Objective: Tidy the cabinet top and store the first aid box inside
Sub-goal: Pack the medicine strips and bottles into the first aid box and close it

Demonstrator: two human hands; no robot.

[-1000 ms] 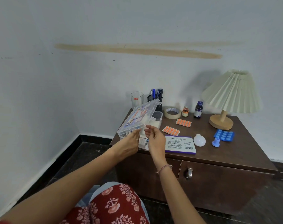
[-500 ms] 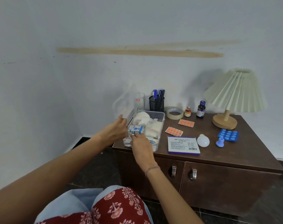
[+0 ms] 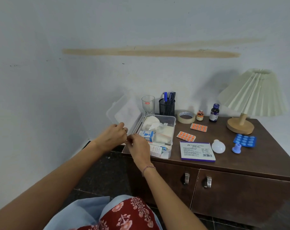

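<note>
1. The first aid box sits open on the front-left corner of the cabinet top, right under both hands. Its long axis runs front to back, with the near end facing the person and the far end toward the wall.
2. The clear lid is flipped out to the left and hangs past the cabinet's side, so the hinge is on the box's left long edge.
3. The left hand is curled round the lid's near rim and looks like it's gripping it. The right hand is hunched over the box's near-left corner with its fingertips tucked out of sight, so I can't tell if it's pinching anything.
4. The bit that matters imo: the loose orange pill strips and blue pill strip all lie to the right of the box. That makes the right hand the closer one for those, while the left is already on the lid side.
</note>
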